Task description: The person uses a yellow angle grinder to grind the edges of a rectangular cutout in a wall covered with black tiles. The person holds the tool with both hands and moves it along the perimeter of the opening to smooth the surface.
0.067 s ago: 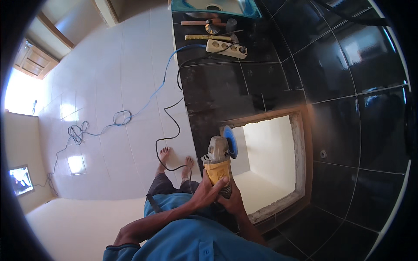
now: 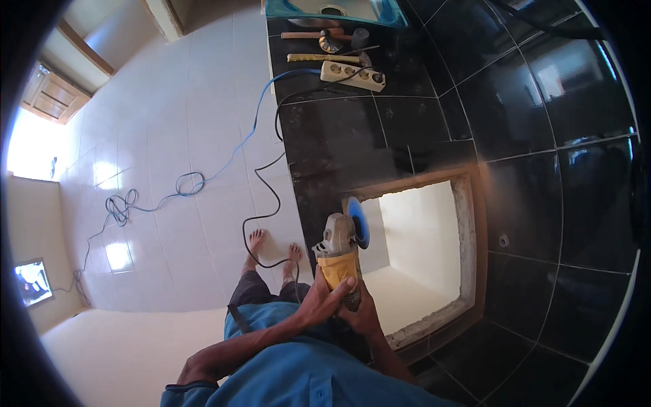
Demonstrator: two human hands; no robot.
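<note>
Both hands are wrapped around a yellow and grey angle grinder point(image 2: 337, 261), held in front of my body at the counter's front edge. My left hand point(image 2: 319, 298) closes on its yellow body from the left, thumb across the top. On the other side, my right hand point(image 2: 363, 313) grips the rear of the body, with some fingers hidden beneath. The grinder's blue disc point(image 2: 358, 222) stands on edge beside the near left corner of a rectangular cutout point(image 2: 468, 271) in the black tiled counter point(image 2: 332, 136). Rough, dusty edges line the cutout.
Farther along the counter lie a white power strip point(image 2: 352, 76), a hammer with a yellowish handle point(image 2: 319, 58) and other tools. Beyond them sits a blue-rimmed sink point(image 2: 339, 10). A black cord point(image 2: 274, 203) and a looped blue cable point(image 2: 190, 183) run across the tiled floor.
</note>
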